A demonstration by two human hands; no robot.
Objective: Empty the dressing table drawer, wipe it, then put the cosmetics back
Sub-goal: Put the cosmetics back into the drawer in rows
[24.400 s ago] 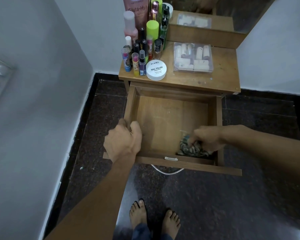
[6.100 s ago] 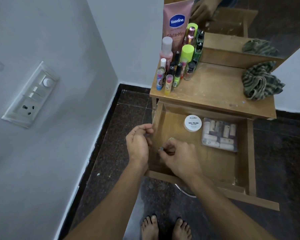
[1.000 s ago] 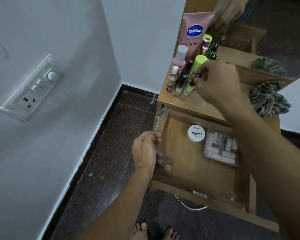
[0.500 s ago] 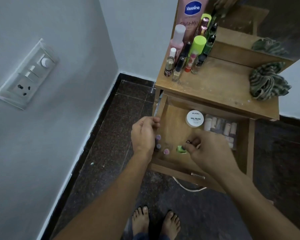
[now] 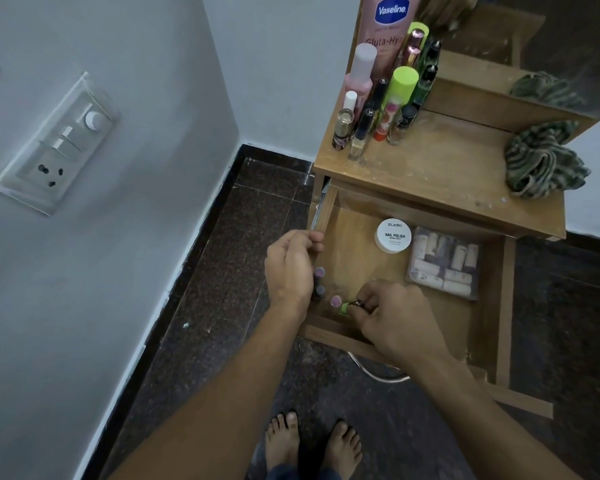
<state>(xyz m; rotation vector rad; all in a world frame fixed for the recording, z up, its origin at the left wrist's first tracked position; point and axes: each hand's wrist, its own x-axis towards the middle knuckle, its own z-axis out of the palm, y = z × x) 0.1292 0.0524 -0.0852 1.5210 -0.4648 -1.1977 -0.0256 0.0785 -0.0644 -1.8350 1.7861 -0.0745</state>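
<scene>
1. Left hand (image 5: 293,268): fingers curled over the top edge of the left side wall of the drawer (image 5: 506,306), gripping it. Thumb not clearly visible.
2. Right hand (image 5: 392,317): fingertips pinch a small green bottle (image 5: 344,309) with a dark cap, held low in the drawer's near-left corner. Cannot tell whether the bottle touches the drawer floor.
3. Three purple-capped bottles (image 5: 336,300) stand upright in that same corner. Two are along the left wall, partly hidden by the left hand. The third is just beside the green bottle.
4. The drawer is pulled fully out. At its back: a round white tin (image 5: 394,235) labelled NAIL POLISH. To its right, nearly touching, a clear box (image 5: 444,263) of pale rolls.
5. Worktop (image 5: 447,168) above the drawer: a cluster of upright bottles (image 5: 378,112) at the back-left corner, with a tall pink tube (image 5: 388,22) behind them.
6. A crumpled green checked cloth (image 5: 544,161) lies at the worktop's right edge, well apart from the bottles.
7. A mirror (image 5: 534,46) backs the worktop and reflects the cloth.
8. Surroundings: switch panel (image 5: 56,143) on the left wall, dark speckled floor (image 5: 239,254), bare feet (image 5: 312,441) below the drawer front.
</scene>
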